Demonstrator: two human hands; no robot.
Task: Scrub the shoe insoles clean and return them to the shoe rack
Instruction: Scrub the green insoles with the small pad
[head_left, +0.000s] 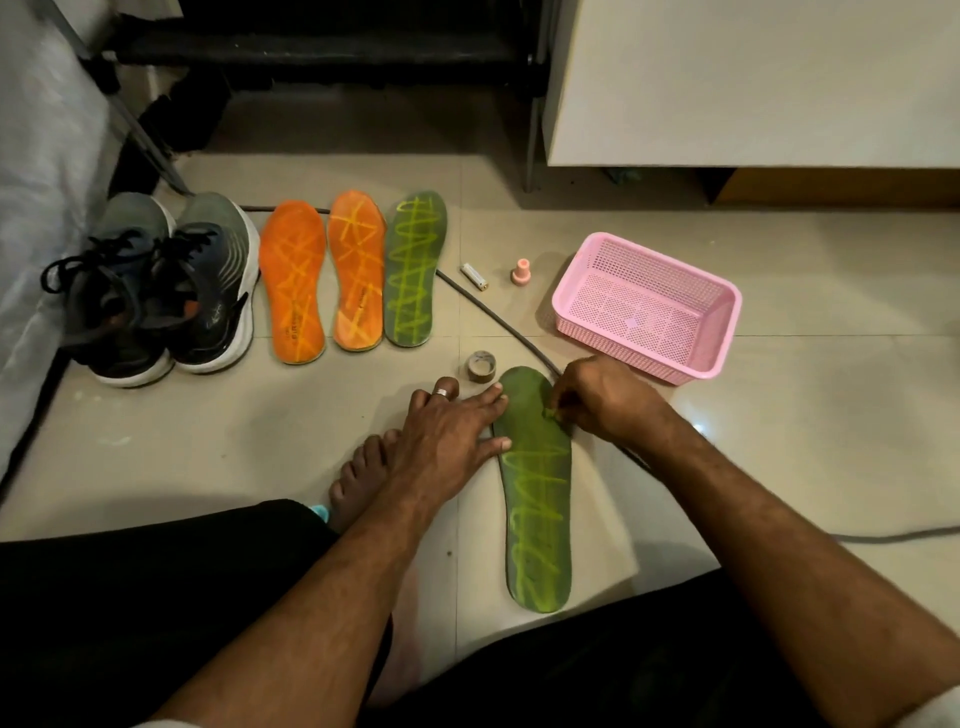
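Left hand is pressing flat, right hand is pinching something small on the green insole; three marked insoles beyond it are waiting

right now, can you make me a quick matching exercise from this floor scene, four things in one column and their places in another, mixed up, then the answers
Things:
1. green insole
2. orange insoles
3. tape roll
4. pink basket

Places:
A. just past the toe end of the insole being worked on
B. right of the small pink cap
C. under both hands, nearest the person
D. in the row, right beside the shoes

Pairs: 1-C, 2-D, 3-A, 4-B

The left hand lies flat on the green insole; the right hand pinches something small on it.
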